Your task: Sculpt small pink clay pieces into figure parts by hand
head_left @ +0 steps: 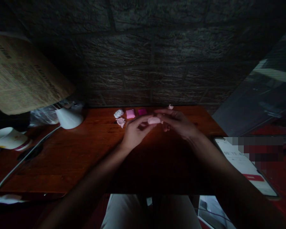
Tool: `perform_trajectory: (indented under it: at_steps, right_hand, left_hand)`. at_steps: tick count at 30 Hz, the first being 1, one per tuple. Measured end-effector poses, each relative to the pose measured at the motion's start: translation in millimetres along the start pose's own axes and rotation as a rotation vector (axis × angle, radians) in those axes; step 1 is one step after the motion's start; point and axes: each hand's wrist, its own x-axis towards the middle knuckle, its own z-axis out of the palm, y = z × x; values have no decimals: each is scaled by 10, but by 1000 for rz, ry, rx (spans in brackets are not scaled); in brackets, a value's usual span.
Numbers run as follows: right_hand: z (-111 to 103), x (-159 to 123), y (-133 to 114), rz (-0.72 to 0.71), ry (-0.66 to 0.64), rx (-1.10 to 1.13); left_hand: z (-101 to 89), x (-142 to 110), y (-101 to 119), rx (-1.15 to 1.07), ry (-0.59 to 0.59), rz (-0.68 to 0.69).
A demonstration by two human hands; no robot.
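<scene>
Two-handed hold on a pale pink lump [153, 120] above the tabletop [85, 152], not set down. Clamped in left grip [135, 131]; right grip [180, 123] at its other end, impossible to tell whether closed. Lying apart from it: white lump [118, 113], pink block [130, 114], magenta square [142, 112].

Small pale pink lump [153, 120], oblong and rounded, crosswise between the left hand [135, 131] and right hand [180, 123]

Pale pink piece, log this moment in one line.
left hand: grips pale pink piece | right hand: at its right end | wooden desk: below
</scene>
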Motion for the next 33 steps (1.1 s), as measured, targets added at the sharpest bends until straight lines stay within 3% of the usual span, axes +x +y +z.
perform_trajectory:
  at_steps: [7, 22, 29, 33]
  right_hand:
    - [79, -19, -30, 3, 2, 22]
    - [18, -1, -2, -62, 37, -42]
    - [-111, 20, -56, -93, 143, -58]
    - [-60, -2, -74, -130, 112, -100]
  left_hand:
    - [4, -2, 8, -15, -7, -17]
    - [36, 32, -38, -305, -42, -187]
    - [-10, 80, -100, -606, -134, -410]
    - [-36, 96, -87, -736, -129, -600]
